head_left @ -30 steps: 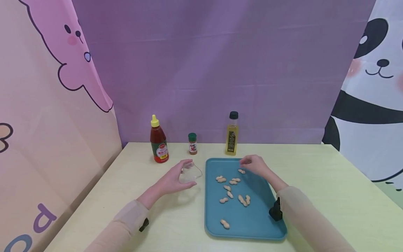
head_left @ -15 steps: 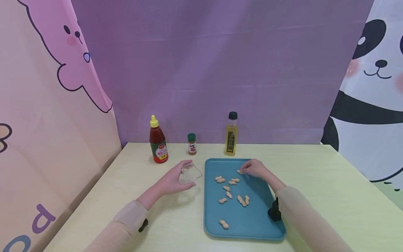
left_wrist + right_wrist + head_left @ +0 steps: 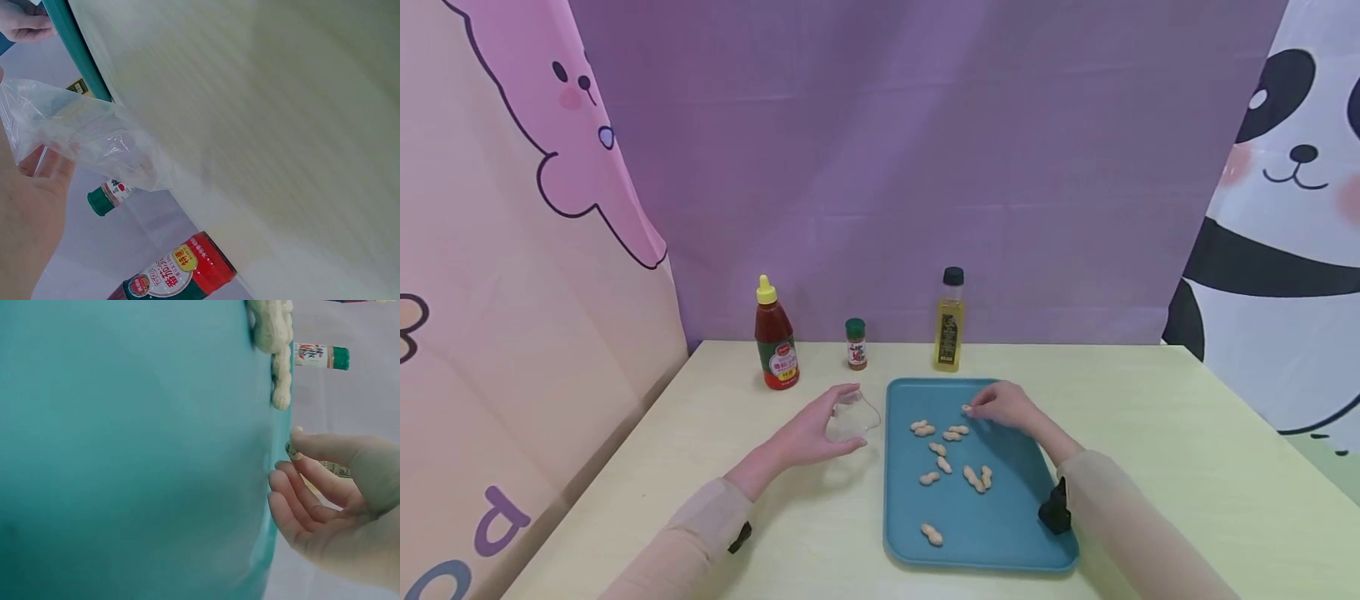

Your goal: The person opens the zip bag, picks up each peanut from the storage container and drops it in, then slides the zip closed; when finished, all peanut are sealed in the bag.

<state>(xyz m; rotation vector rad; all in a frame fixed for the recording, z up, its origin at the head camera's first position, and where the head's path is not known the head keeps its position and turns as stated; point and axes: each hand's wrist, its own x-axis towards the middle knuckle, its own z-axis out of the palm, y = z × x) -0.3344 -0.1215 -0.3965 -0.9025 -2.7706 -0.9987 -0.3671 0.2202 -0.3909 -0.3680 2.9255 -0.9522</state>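
Observation:
My left hand (image 3: 811,430) holds a clear plastic bag (image 3: 115,140) just left of the blue tray (image 3: 1000,533), thumb and fingers spread wide at its mouth. In the left wrist view the bag hangs down from the hand, thin and see-through. Over the tray's far part, my right hand (image 3: 1011,407) pinches a peanut (image 3: 966,409) between thumb and fingertips; the right wrist view shows only a bit of this nut, the rest covered by the fingers. Several more unshelled peanuts (image 3: 973,478) lie scattered on the tray, with a single peanut (image 3: 932,534) nearer its front.
Behind the hands stand a red sauce bottle (image 3: 777,342) with a yellow cap, a small green-capped seasoning jar (image 3: 856,345) and an oil bottle (image 3: 950,325) with a dark cap. A purple cloth (image 3: 925,167) hangs behind the pale table (image 3: 1150,417).
My right hand has come down onto the peanut near the tray's far edge and taken it between thumb and fingers. The left hand and the bag have stayed nearly still.

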